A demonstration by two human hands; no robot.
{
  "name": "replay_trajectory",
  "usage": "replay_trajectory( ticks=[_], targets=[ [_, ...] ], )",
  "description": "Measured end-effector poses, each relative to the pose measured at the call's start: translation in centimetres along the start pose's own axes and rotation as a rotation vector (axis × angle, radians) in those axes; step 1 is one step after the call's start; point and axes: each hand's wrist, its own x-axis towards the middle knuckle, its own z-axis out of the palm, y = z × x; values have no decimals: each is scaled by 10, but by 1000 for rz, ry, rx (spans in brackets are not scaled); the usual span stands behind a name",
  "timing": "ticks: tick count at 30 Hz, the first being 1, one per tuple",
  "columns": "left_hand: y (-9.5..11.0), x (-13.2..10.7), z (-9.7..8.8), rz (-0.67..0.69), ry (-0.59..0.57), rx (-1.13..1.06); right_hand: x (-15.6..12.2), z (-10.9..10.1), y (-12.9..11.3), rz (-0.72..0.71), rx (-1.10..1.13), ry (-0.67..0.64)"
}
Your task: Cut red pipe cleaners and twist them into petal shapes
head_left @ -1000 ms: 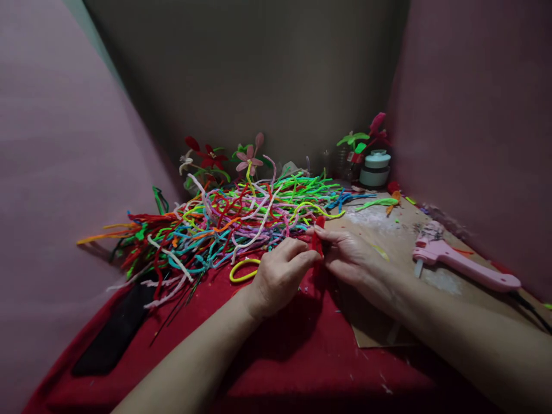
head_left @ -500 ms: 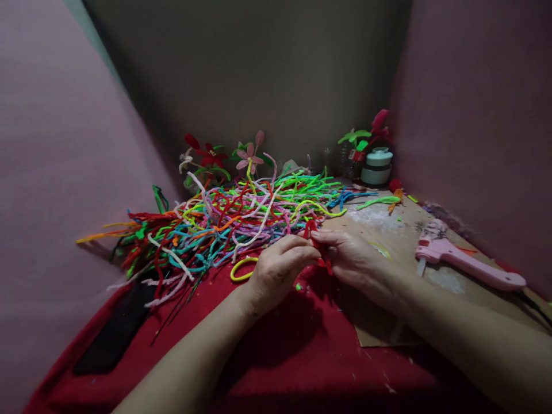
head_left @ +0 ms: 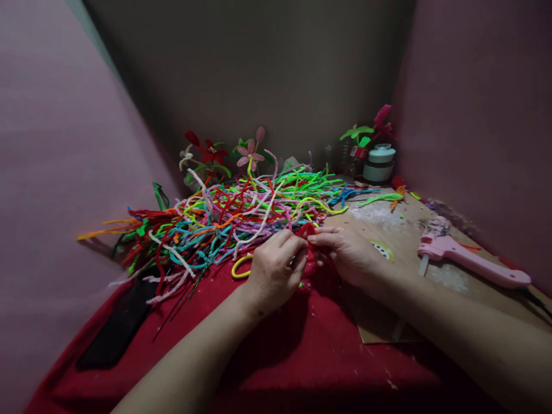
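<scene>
Both hands meet over the front of the red cloth, pinching a bent red pipe cleaner (head_left: 307, 231). My left hand (head_left: 278, 267) is closed, its fingertips on the left side of the red piece. From the right, my right hand (head_left: 345, 250) grips it between thumb and fingers. Part of the red piece is hidden behind the fingers. Just beyond the hands lies a big heap of pipe cleaners (head_left: 241, 213) in many colours. A yellow scissors handle (head_left: 241, 267) shows beside my left hand, partly covered by it.
A pink glue gun (head_left: 470, 261) rests on a cardboard sheet (head_left: 388, 319) at right. A black phone (head_left: 114, 328) lies on the red cloth (head_left: 276, 368) at left. Pipe-cleaner flowers (head_left: 250, 155) and a pale green-lidded jar (head_left: 379, 164) stand at the back, before the wall.
My left hand has turned and its fingers have curled in more, a little apart from my right hand. The red piece is now a rounded bend above the fingers.
</scene>
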Motion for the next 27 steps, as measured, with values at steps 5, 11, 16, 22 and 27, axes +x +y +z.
replay_trajectory(
  ticks=[5, 11, 16, 22, 27],
  targets=[
    [-1, -3, 4, 14, -36, 154, -2, 1, 3, 0, -76, 23],
    [-1, -6, 7, 79, -125, 314, -6, 6, 1, 51, -236, 97],
    [-1, -5, 5, 132, -142, 207, -5, 3, 0, 30, -278, 92],
    [-1, -7, 3, 179, -131, 78, -3, -2, 2, 15, -298, 73],
    [0, -7, 6, 70, -63, -111, -6, 1, -1, 67, -227, 13]
  ],
)
